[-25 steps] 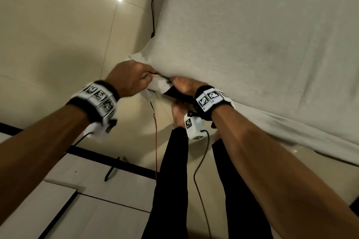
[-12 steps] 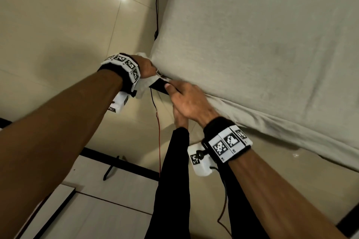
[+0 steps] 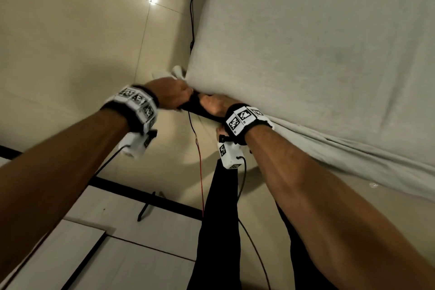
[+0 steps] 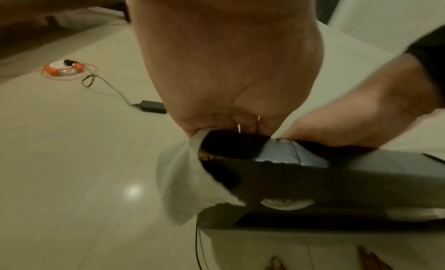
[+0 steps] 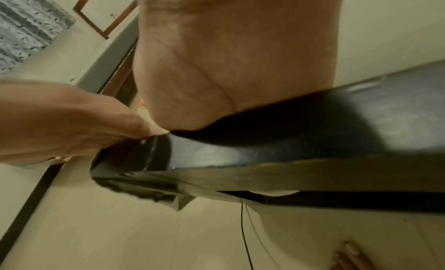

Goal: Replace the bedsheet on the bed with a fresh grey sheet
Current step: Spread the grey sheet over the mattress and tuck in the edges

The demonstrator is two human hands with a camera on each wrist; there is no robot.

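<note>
The grey sheet [image 3: 306,54] covers the mattress, and its edge hangs loose along the near side. Both hands meet at the bed's near corner. My left hand [image 3: 171,94] grips the bunched sheet corner [image 4: 183,182], which hangs over the end of the black bed frame [image 4: 337,182]. My right hand [image 3: 216,107] rests on top of that frame [image 5: 313,137], just right of the left hand. Its fingers reach in under the mattress, where they are hidden.
A red cable [image 3: 200,160] hangs below the corner, and a black cable [image 3: 193,7] runs along the bed's left side. An orange-and-white cord reel [image 4: 63,67] and a black adapter [image 4: 153,106] lie on the tiled floor. My bare toes [image 5: 349,255] are near the frame.
My right hand has moved up along the edge to the corner and slid its fingers under the mattress. My left hand stays on the sheet corner, a little lower than before.
</note>
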